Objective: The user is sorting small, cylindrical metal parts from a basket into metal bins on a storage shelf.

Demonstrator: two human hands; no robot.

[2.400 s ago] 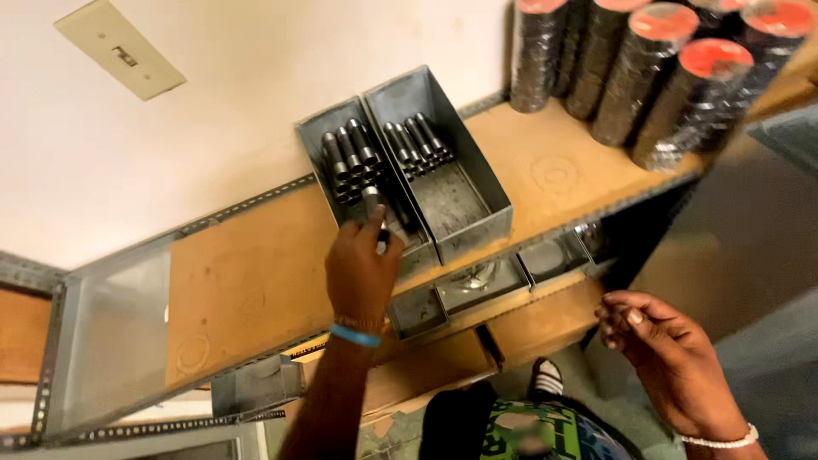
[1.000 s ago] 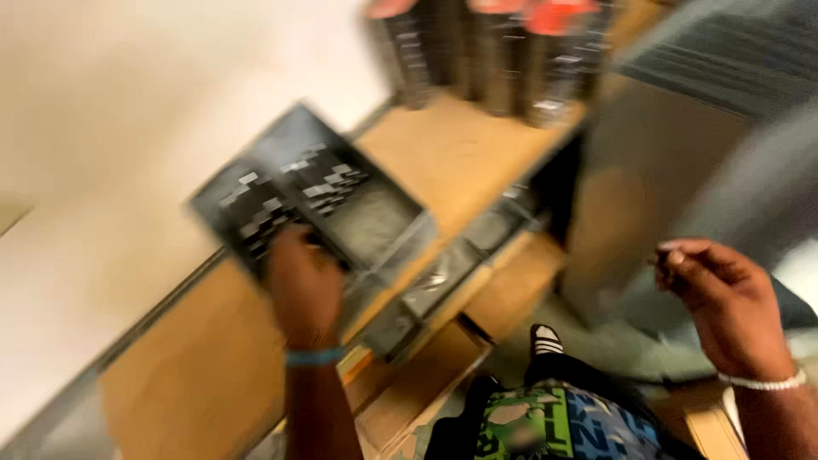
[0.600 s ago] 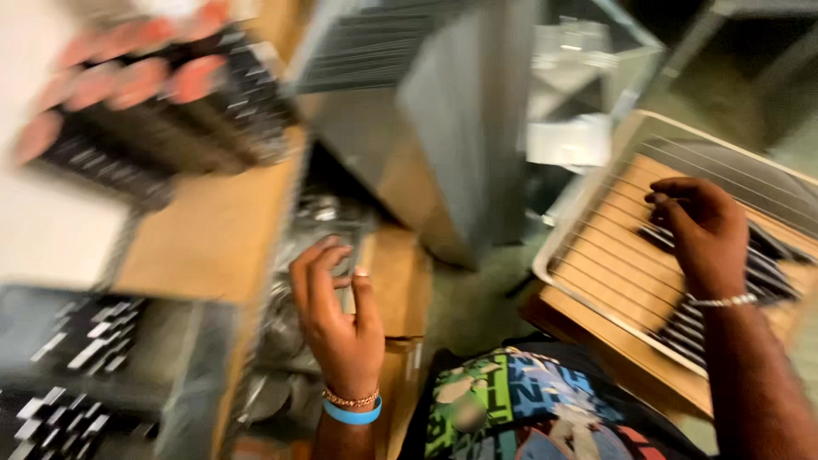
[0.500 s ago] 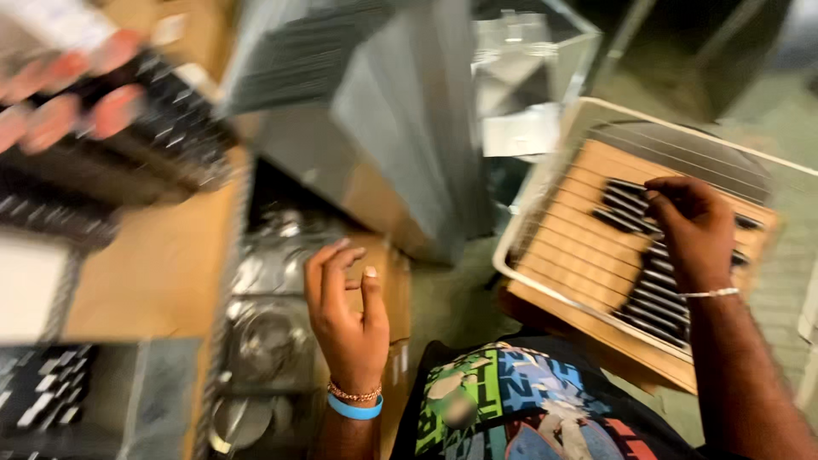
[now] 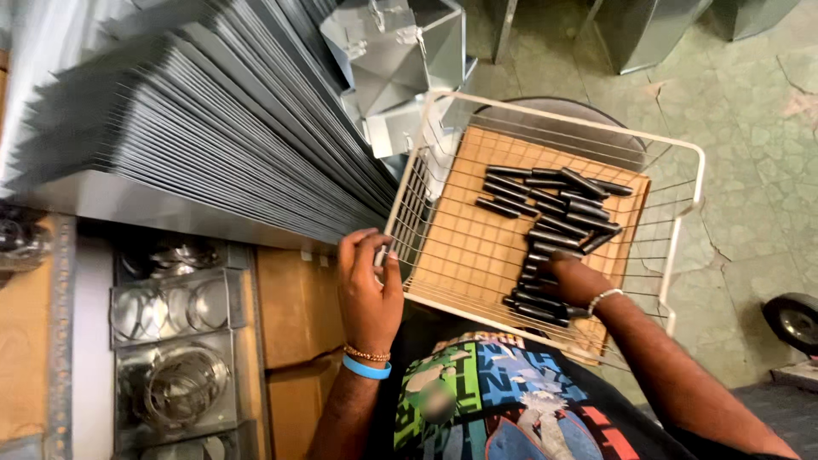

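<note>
The white wire basket (image 5: 682,230) was gripped at its corner by the left hand (image 5: 368,285); short black metal rods (image 5: 554,226) were touched by the right hand (image 5: 573,281), its grip unclear.

no labels, signs or screens show here (brown cardboard boxes (image 5: 290,311) stand under the shelf, at left).
</note>
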